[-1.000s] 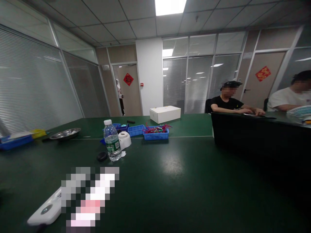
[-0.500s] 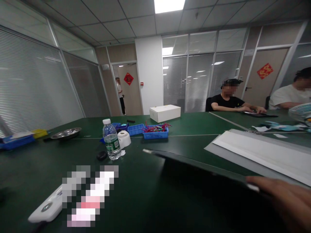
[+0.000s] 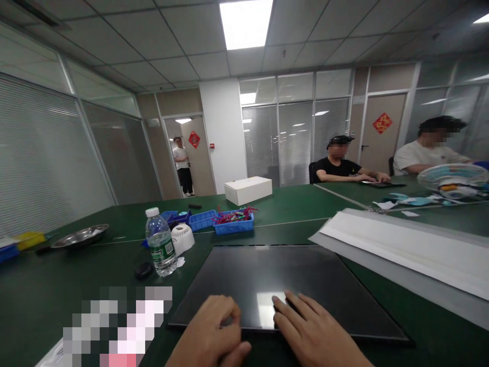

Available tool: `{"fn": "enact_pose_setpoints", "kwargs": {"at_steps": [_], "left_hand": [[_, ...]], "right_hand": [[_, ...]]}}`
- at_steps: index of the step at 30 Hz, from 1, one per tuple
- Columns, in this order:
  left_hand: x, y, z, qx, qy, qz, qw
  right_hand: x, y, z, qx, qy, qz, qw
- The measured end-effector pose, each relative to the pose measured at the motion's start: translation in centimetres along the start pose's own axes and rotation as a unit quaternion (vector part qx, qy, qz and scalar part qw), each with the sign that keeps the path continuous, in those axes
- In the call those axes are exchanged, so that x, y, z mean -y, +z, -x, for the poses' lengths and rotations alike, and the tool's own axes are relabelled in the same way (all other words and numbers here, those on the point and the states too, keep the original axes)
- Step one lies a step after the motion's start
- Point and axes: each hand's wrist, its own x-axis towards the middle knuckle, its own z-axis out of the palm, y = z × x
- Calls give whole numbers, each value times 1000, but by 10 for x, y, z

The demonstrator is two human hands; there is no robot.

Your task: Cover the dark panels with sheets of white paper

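A black glossy flat screen panel (image 3: 305, 270) lies on the green table, reflecting a bright ceiling light. Over its near edge, my right hand (image 3: 307, 326) has its fingers spread and stretched out across the surface. My left hand (image 3: 214, 329) is at the near left part of the panel. Its fingers are curled in and the thumb points right. Whatever lies inside those fingers, if anything, is hidden.
A water bottle (image 3: 160, 244), a black round object (image 3: 143, 271) and a white dome-shaped item (image 3: 182, 238) stand left. Beyond are a blue tray (image 3: 234, 227) of wires and a white box (image 3: 248, 191). White sheets (image 3: 401, 255) lie right. Two people sit beyond; another stands in the doorway.
The panel was tilted up with a hand at its right edge; now it lies flat on the table. Both hands are at its near side. The view has shifted.
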Motion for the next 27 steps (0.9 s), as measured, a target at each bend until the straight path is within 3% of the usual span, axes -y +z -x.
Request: {"fn": "enact_pose_setpoints", "kwargs": {"at_steps": [2, 5, 7, 11, 14, 16, 19, 22, 27], "left_hand": [[20, 3, 4, -22, -47, -90, 995], [40, 6, 15, 2, -116, -118, 986], [48, 6, 21, 20, -172, -113, 978], [56, 6, 25, 65, -274, -99, 954], [60, 8, 26, 79, -338, -84, 934], [63, 9, 28, 78, -374, -76, 921], [63, 8, 30, 73, -399, -69, 912], [58, 3, 28, 70, -395, -63, 914], [48, -4, 24, 60, -389, -53, 918]], "right_hand": [[-11, -4, -3, 112, 6, -76, 991], [-35, -11, -4, 231, 54, -189, 953], [-61, -7, 2, 244, 115, -187, 944], [-132, 11, 38, 207, 248, -61, 944], [-177, 18, 73, 208, 310, -12, 927], [-193, 18, 90, 222, 336, 3, 915], [-200, 13, 100, 242, 349, 17, 905], [-195, 6, 93, 242, 356, 45, 901], [-158, -12, 64, 209, 331, 66, 918]]}}
